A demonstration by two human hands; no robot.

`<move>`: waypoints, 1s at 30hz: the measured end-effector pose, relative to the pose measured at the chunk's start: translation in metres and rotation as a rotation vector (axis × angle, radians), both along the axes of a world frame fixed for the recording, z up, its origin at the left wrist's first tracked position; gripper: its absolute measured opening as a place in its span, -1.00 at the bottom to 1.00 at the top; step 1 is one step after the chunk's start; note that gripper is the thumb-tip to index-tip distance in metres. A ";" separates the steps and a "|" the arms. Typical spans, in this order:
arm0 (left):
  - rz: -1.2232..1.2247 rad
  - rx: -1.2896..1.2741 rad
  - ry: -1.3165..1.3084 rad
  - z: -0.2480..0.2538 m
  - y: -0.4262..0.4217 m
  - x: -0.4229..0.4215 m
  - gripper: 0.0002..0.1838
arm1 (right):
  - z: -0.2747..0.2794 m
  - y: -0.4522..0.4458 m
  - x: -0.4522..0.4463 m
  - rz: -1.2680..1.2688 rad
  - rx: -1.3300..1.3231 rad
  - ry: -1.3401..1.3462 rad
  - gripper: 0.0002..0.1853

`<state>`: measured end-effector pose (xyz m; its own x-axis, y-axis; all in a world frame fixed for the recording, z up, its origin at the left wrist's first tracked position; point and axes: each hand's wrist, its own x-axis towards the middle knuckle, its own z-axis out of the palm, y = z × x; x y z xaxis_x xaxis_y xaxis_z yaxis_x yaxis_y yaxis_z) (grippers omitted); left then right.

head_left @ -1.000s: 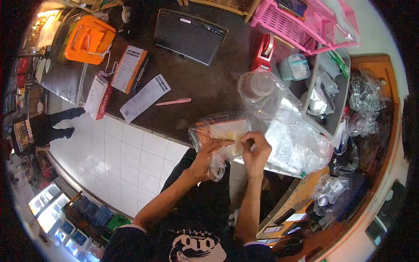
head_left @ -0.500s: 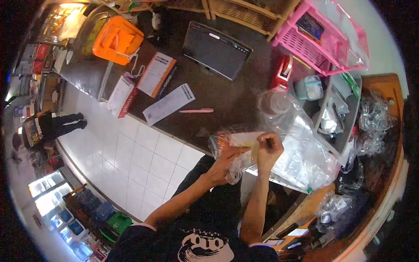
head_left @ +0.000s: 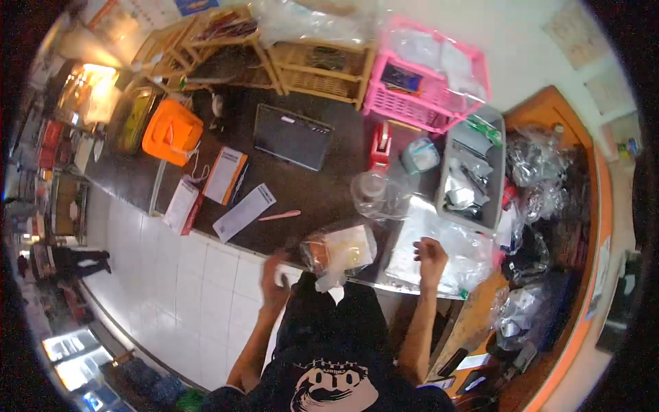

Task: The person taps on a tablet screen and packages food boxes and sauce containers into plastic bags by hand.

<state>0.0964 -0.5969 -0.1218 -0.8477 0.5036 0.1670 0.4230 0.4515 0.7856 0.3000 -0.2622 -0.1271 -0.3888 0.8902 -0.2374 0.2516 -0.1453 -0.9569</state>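
Observation:
A package in clear plastic (head_left: pixel 345 248), with a white face and a brown-orange side, lies at the front edge of the dark desk (head_left: pixel 302 189). My left hand (head_left: pixel 274 281) is to the left of it, apart from it, blurred, with thumb and fingers apart and nothing seen in them. Right of the package, my right hand (head_left: pixel 431 261) is raised over clear plastic bags (head_left: pixel 453 257), its fingers curled inward. Whether something small is between those fingers cannot be made out. Beyond the package stands a clear, rounded plastic container (head_left: pixel 374 192).
A pink pen (head_left: pixel 280 215), a paper slip (head_left: pixel 244 211), boxes (head_left: pixel 225 176) and a dark tablet-like device (head_left: pixel 292 137) lie on the desk. A red tape dispenser (head_left: pixel 379 146), grey bin (head_left: pixel 473 172), pink basket (head_left: pixel 405 110) and orange container (head_left: pixel 171 130) stand farther back.
Both hands have come away from the package, the left one moving left and the right one moving right. The package rests on the desk edge. The head view has shifted.

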 end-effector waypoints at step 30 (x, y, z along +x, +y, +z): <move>-0.568 -0.218 -0.984 -0.162 0.376 -0.177 -0.55 | -0.109 0.148 -0.250 0.240 0.297 -0.176 -0.59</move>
<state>-0.0803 -0.2213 -0.2841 -0.2054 0.7906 -0.5769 -0.1428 0.5589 0.8168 0.0499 -0.1140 -0.2364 -0.5697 0.8192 -0.0653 0.4080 0.2129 -0.8878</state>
